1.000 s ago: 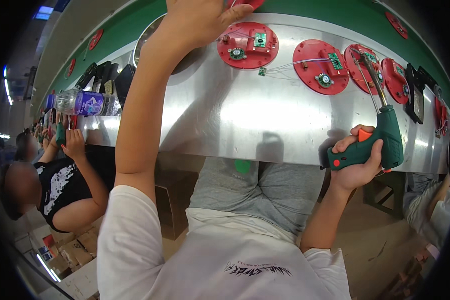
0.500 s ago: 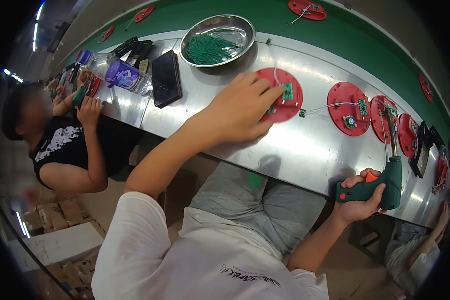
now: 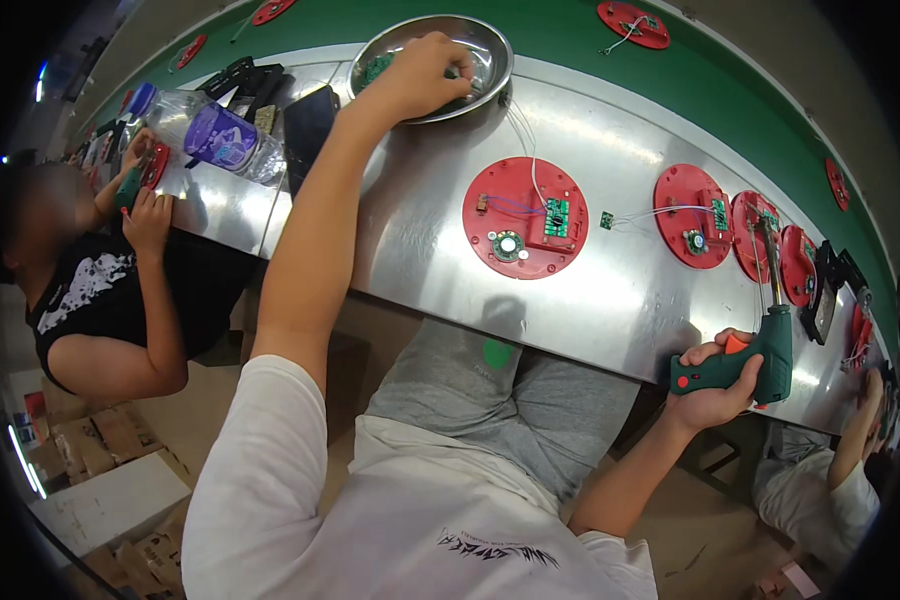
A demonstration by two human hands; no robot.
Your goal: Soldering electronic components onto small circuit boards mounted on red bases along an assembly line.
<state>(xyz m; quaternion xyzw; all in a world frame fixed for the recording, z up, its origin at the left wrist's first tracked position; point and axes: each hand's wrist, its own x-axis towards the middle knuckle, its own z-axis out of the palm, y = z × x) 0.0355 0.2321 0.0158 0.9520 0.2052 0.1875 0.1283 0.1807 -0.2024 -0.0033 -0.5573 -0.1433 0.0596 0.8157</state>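
Over the steel bowl (image 3: 492,62) at the far side of the bench, my left hand (image 3: 425,78) is closed, fingertips pinched together inside the rim. Whatever it grips is too small or hidden to make out. Thin green wires (image 3: 377,68) show in the bowl beside my wrist. My right hand (image 3: 712,402) is wrapped around the handle of a green soldering gun (image 3: 775,365) with an orange trigger, its metal tip pointing up and away. Between my hands lies a red round plate (image 3: 518,228) bearing a green circuit board (image 3: 557,218), white wires and a small round part.
A small loose circuit board (image 3: 606,220) and more red plates (image 3: 685,195) lie to the right. On the left are a dark phone (image 3: 308,135) and a purple-labelled bottle (image 3: 220,135). Beyond runs a green belt (image 3: 560,45) carrying red plates. Co-workers sit on both sides.
My left hand has left the red plate and moved up and left into the bowl. The plate now shows fully, a little nearer me. My right hand keeps its grip on the soldering gun.
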